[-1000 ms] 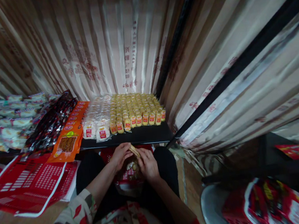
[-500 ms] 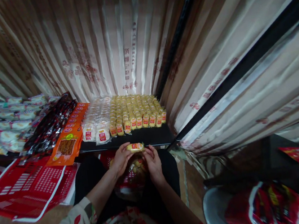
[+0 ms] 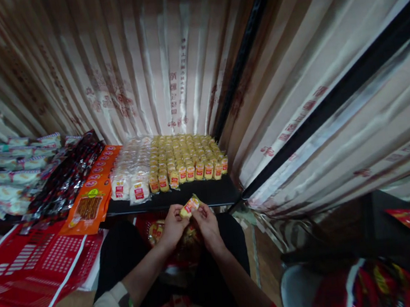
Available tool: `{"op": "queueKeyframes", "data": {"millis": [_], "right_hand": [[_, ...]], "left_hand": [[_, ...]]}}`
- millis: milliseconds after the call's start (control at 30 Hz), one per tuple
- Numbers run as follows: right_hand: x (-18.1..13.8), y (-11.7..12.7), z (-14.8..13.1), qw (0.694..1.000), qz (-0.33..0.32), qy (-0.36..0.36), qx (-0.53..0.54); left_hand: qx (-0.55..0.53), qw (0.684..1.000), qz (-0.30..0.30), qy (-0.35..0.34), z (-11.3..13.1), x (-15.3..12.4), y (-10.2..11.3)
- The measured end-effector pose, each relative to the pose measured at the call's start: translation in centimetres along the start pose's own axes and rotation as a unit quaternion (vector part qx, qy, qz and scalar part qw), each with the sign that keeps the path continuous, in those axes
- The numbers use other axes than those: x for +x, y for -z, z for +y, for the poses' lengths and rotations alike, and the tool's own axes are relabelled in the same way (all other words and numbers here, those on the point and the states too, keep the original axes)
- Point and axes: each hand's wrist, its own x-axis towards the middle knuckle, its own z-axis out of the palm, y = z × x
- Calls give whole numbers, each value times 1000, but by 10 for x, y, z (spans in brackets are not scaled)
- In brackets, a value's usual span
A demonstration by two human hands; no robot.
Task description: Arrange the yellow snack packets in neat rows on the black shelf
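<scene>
Between my two hands is a small yellow wrapped snack cake (image 3: 190, 206) with a red and white label, tilted up to the right. My left hand (image 3: 175, 224) pinches its left end. On its right end the fingers of my right hand (image 3: 206, 223) are closed. Just beyond stand rows of yellow wrapped snack cakes (image 3: 186, 158) on a black shelf (image 3: 202, 193), labels facing me. White wrapped snacks (image 3: 132, 170) sit left of them. Below my hands, partly hidden by my forearms, is a bag holding more wrapped snacks (image 3: 156, 230).
Orange snack packets (image 3: 92, 194), dark shiny packets (image 3: 67, 173) and white-and-green packets (image 3: 12, 169) fill the shelf's left. Red baskets (image 3: 43, 265) sit below. Black posts (image 3: 299, 129) and pale curtains (image 3: 157, 69) stand behind. Red packets (image 3: 378, 284) lie at lower right.
The snack cake has gone from lying level to tilted, its right end higher. My right hand has closed in on it, and both hands are nearer each other.
</scene>
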Motion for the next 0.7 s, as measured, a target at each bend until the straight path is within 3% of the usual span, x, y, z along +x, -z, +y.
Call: {"op": "queueKeyframes", "data": {"millis": [200, 400, 533, 700], "right_hand": [[30, 5, -3, 991, -33, 70, -113], [84, 1, -5, 969, -26, 151, -192], [109, -9, -3, 961, -23, 180, -208], [123, -20, 1, 956, -32, 200, -211]], "left_hand": [[156, 985, -5, -70, 0, 17, -6], [302, 936, 58, -174, 10, 39, -9], [385, 895, 31, -223, 12, 55, -12], [446, 865, 14, -229, 12, 69, -12]]}}
